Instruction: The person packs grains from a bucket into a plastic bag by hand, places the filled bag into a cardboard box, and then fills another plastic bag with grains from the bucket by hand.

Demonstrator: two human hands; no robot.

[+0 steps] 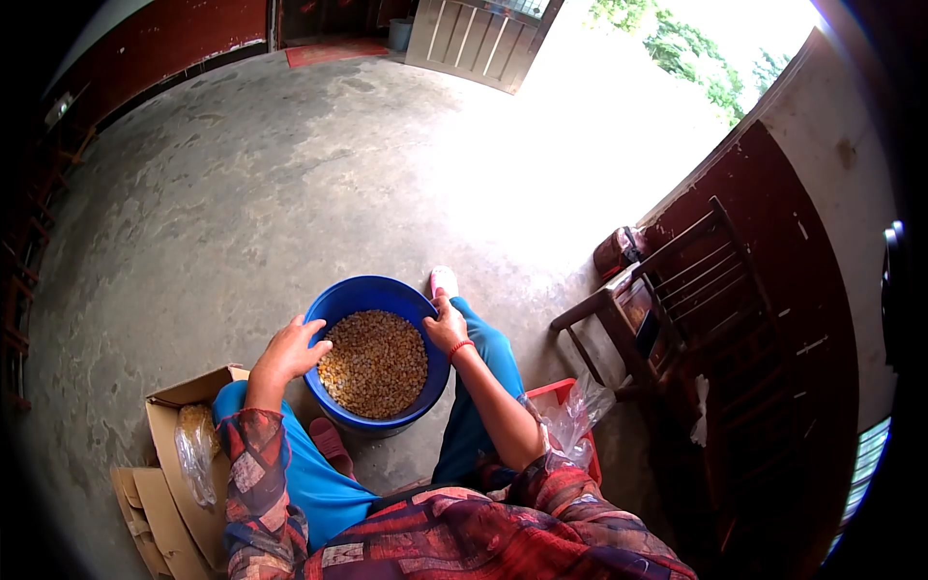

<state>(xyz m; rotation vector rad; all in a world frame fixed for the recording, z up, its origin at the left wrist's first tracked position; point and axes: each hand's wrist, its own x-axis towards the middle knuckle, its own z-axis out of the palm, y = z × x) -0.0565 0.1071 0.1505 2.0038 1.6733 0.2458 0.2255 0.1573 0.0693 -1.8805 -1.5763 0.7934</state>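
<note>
A round blue bucket (362, 288) stands between my knees, with a heap of yellow and pale kernels (373, 362) that look like corn in it. My left hand (293, 346) is at the bucket's left rim, its fingers apart and reaching a little over the edge, with nothing visible in them. On the opposite side, my right hand (446, 326) grips the rim, thumb on top; its other fingers are partly hidden. A red bracelet (462, 349) circles the right wrist.
Beside my left leg, a cardboard box (188, 464) holds a clear bag of kernels (196, 449). A red container (556, 390) with clear plastic bags (575, 420) stands on my right. Farther right is a wooden chair (667, 290). Ahead are concrete floor (222, 193) and an open door (474, 43).
</note>
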